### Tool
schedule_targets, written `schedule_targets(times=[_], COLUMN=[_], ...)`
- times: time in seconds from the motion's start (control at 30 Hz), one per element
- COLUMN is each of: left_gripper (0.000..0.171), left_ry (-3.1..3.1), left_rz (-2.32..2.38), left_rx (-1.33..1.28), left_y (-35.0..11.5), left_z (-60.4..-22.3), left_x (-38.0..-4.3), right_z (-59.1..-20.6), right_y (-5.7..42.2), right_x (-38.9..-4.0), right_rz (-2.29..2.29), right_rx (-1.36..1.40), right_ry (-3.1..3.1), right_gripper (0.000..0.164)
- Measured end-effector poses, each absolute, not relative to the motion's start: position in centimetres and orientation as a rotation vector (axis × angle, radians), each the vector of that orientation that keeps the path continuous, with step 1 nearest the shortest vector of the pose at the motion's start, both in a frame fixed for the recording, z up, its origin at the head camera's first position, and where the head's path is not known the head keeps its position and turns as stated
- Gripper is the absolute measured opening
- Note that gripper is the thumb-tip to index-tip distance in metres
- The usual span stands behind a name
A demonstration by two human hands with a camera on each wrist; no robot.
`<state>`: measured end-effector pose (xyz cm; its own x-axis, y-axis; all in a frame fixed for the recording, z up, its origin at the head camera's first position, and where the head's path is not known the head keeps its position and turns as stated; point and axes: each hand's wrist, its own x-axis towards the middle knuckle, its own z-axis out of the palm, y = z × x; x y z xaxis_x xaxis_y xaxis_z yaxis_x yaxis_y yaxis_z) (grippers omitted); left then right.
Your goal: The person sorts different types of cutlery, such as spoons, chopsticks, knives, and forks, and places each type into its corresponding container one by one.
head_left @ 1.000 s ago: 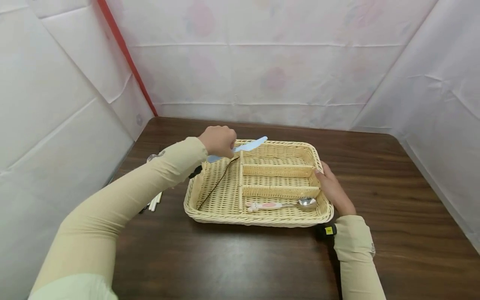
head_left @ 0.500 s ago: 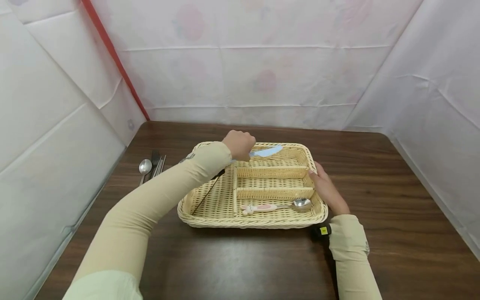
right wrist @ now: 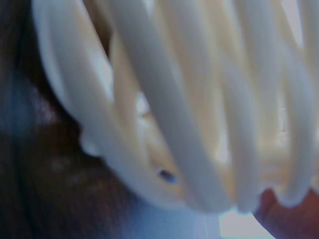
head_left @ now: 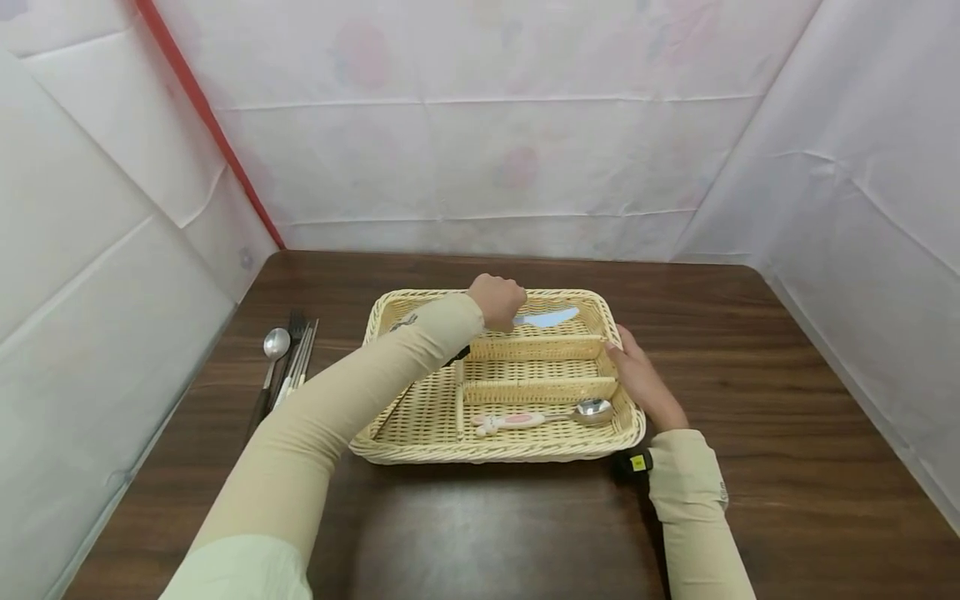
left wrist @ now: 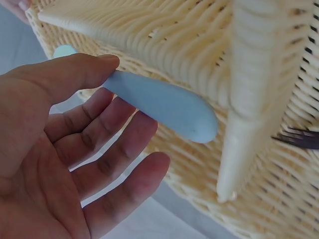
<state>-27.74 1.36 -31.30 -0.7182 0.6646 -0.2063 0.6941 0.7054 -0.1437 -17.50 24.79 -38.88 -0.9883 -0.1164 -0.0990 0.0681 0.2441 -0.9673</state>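
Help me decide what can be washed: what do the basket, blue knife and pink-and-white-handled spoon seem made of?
Basket: probably plastic imitating rattan, low sheen; its woven strands look smooth and uniform.
Blue knife: likely matte plastic, being pale blue along handle and blade.
Spoon: shiny metal bowl, perhaps stainless steel, with bright reflections; handle possibly plastic, too small to tell.

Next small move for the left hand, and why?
Probably lower the light-blue knife into the wicker basket's far-right compartment and let go: its blade appears over that compartment, the left hand pinches its handle, and the right hand holds the basket's right end.
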Motion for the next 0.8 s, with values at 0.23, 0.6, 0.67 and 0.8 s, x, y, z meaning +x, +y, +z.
schedule_targets(times=[0.23, 0.6, 0.67, 0.8], left_gripper=[0.010, 0.018, 0.022, 0.021], left_ry=[2.745, 2.711, 2.706, 2.687], left_rz=[-0.321, -0.459, -0.479, -0.520], left_rx=[1.092, 1.025, 1.025, 1.017], left_y=[1.6, 2.2, 2.4, 2.8], left_z=[-33.0, -32.3, -32.1, -32.1], left_x=[-28.3, -27.1, -27.0, -26.9], right_z=[-39.1, -38.5, -38.3, -38.1], right_y=[24.2, 24.0, 24.0, 24.1], right_x=[-17.6, -17.4, -17.4, -17.4], right_rz=[-1.838, -1.782, -1.766, -1.756], right_rx=[-0.092, -0.099, -0.096, -0.084], right_ry=[2.371, 2.420, 2.426, 2.418], right_gripper=[0.052, 0.053, 0.053, 0.054])
